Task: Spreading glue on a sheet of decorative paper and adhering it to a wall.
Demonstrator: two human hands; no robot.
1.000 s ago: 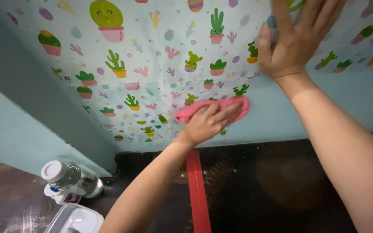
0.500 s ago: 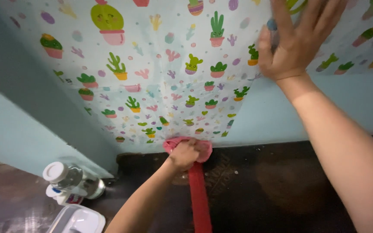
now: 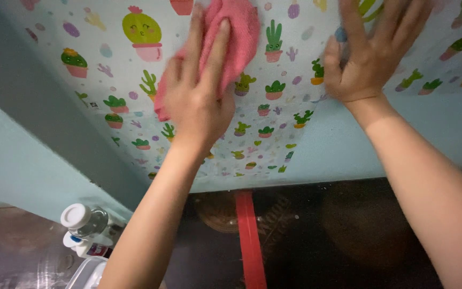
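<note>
A white sheet printed with colourful cacti (image 3: 295, 96) covers the pale blue wall in front of me. My left hand (image 3: 199, 91) presses a pink cloth (image 3: 239, 32) flat against the upper part of this sheet, fingers spread over the cloth. My right hand (image 3: 372, 53) lies flat and open on the sheet to the right of the cloth, fingers apart, holding nothing. Both forearms reach up from the bottom of the view.
Below the wall runs a dark glossy countertop (image 3: 348, 241) with a red stripe (image 3: 249, 241) down its middle. A white-capped bottle (image 3: 84, 222) and a clear plastic container (image 3: 89, 273) stand at the lower left, near my left forearm. A blue wall corner (image 3: 33, 160) juts at left.
My left hand has slid the pink cloth from the sheet's lower edge near the counter up to its upper part. My right hand has stayed flat on the sheet.
</note>
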